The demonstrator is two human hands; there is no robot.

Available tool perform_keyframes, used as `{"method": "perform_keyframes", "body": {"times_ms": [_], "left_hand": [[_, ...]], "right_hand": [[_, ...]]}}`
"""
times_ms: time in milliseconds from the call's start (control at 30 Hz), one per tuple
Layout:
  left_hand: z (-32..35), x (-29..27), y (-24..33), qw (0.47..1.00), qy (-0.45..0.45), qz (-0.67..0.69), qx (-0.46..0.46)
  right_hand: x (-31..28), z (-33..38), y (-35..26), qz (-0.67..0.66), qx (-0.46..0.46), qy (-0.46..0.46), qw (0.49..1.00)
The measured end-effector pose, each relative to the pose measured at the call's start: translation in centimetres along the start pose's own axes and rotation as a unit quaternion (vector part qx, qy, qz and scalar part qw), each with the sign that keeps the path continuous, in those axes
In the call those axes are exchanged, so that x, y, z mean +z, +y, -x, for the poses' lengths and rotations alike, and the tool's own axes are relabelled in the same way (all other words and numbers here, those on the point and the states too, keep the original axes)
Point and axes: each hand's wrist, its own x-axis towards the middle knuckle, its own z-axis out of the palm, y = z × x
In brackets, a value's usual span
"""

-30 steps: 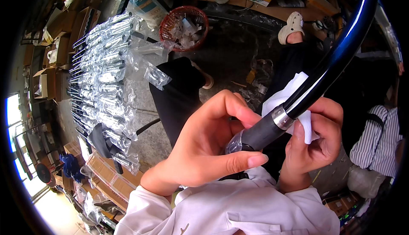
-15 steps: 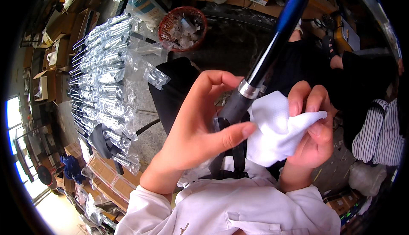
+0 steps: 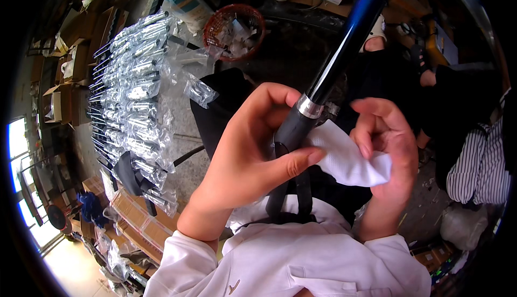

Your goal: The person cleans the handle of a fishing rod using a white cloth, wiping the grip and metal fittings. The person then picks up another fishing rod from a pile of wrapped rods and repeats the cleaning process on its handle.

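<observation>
You are holding a long rod upright in front of your chest: its glossy blue shaft is running up and away from you, a silver ring is sitting just above your thumb, and the dark handle end is lying in your left hand. That hand's grip is wrapping the handle, thumb pressing across it and fingers curling behind. Your right hand is pinching a white cloth just to the right of the handle, and the cloth's near corner is touching the handle below the ring. The main risk, as I am judging it, is leverage — so much rod is standing above one small hold that, if the thumb is easing off while you rub, the shaft could be swinging toward the person in the striped sleeve to the right of the rod. The cloth is bunching loosely, so it may be slipping out of your fingers or snagging on the ring. To the left of the rod, a row of bagged parts is lying near enough that a dropped rod could be knocking into it — keep the butt seated deep in your palm.
</observation>
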Motion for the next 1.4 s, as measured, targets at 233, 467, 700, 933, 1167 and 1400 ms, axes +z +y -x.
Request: {"method": "perform_keyframes", "body": {"times_ms": [233,467,700,933,1167,1400], "left_hand": [[0.3,-0.1,-0.4,0.999,-0.039,0.003,0.002],[0.3,0.3,-0.5,0.994,-0.028,0.104,-0.035],[0.3,0.3,-0.6,0.979,-0.076,0.184,-0.040],[0.5,0.3,0.4,0.971,-0.072,0.205,-0.094],[0.4,0.2,-0.1,0.994,-0.091,0.055,-0.017],[1.0,0.1,-0.2,0.994,-0.070,0.081,0.013]], "right_hand": [[-0.3,-0.7,0.4,0.147,0.014,-0.054,0.988],[-0.2,-1.1,0.9,0.025,-0.154,0.011,0.988],[0.6,-0.6,0.4,0.136,-0.249,0.083,0.955],[1.6,-0.2,-0.2,0.333,-0.353,0.102,0.869],[3.0,1.2,0.4,0.491,-0.407,0.048,0.769],[2.8,1.1,1.1,0.469,-0.425,0.005,0.774]]}}
